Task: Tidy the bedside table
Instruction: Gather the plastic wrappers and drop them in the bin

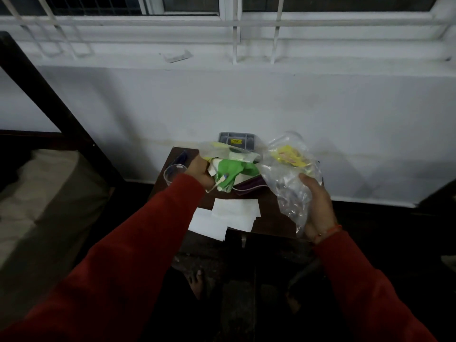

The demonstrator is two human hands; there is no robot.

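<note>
A small dark wooden bedside table [271, 213] stands against the white wall. My left hand [198, 170] is closed on a bundle of green wrappers [233, 172] and a clear plastic bag [227, 151], held just above the tabletop. My right hand [317, 206] grips a second clear plastic bag [288, 176] with yellow packets inside, raised over the table's right side. White papers [227, 215] lie at the table's front. A dark purple pouch [249, 186] sits under the wrappers. At the left edge are a clear plastic cup [172, 172] and a blue pen [181, 157].
A grey plastic tray [235, 140] with a yellow label stands at the back of the table against the wall. A bed [37, 206] with a dark frame is on the left. My bare foot [197, 282] shows on the dark floor below. A barred window runs above.
</note>
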